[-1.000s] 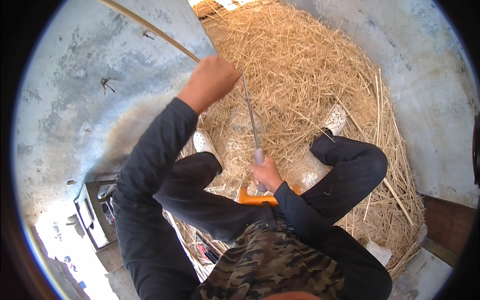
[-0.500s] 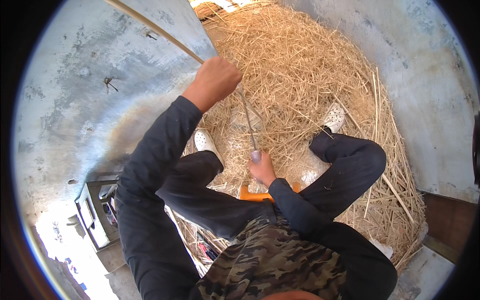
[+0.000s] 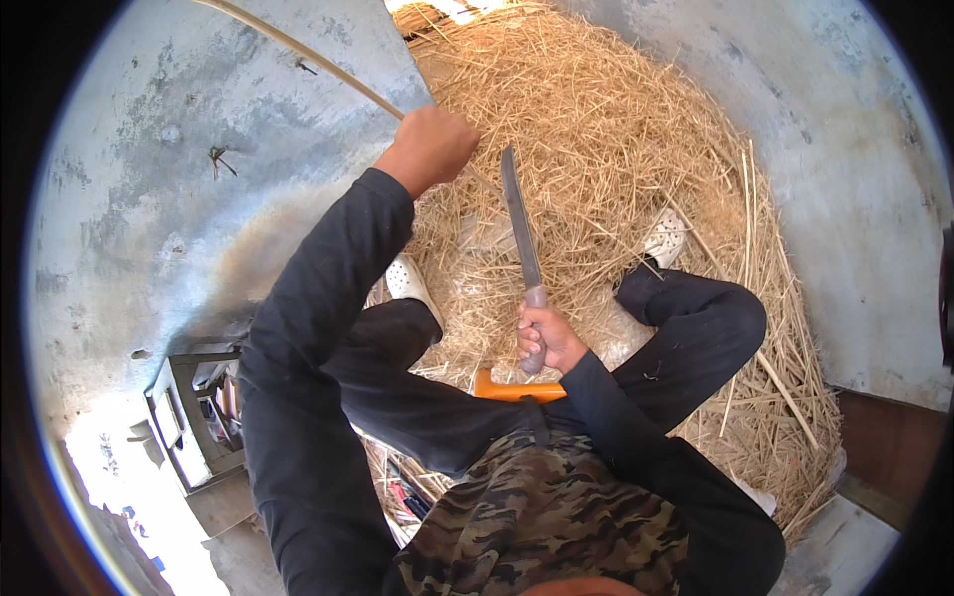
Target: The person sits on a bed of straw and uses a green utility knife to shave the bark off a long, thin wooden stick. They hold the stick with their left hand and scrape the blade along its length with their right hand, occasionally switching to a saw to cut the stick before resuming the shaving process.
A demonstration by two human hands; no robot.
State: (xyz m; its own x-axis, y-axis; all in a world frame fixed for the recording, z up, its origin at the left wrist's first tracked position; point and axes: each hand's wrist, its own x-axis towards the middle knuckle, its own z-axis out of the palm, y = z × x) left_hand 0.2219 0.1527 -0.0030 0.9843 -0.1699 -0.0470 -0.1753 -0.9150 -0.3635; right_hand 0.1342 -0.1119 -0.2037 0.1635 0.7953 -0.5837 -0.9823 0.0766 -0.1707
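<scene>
In my left hand (image 3: 434, 147), closed in a fist, is a long pale cane strip (image 3: 308, 52) that runs up past the upper left. Its short end sticks out below the fist and points down to the right. My right hand (image 3: 553, 341) is wrapped round the thick grey handle of a long knife (image 3: 521, 223). The knife's dark blade points upward, its tip just right of my left fist and apart from it. Straw-like shavings (image 3: 596, 129) cover the floor under both hands.
My legs are spread on either side, with white clogs (image 3: 667, 236) on my feet. An orange thing (image 3: 497, 385), partly hidden, lies between my thighs. Grey-blue walls (image 3: 119, 228) rise at left and right. A small open wooden cabinet (image 3: 214, 417) stands at lower left.
My right hand has shifted slightly right and turned the knife, so the blade now shows its flat side and stands apart from the cane. My left hand has barely moved.
</scene>
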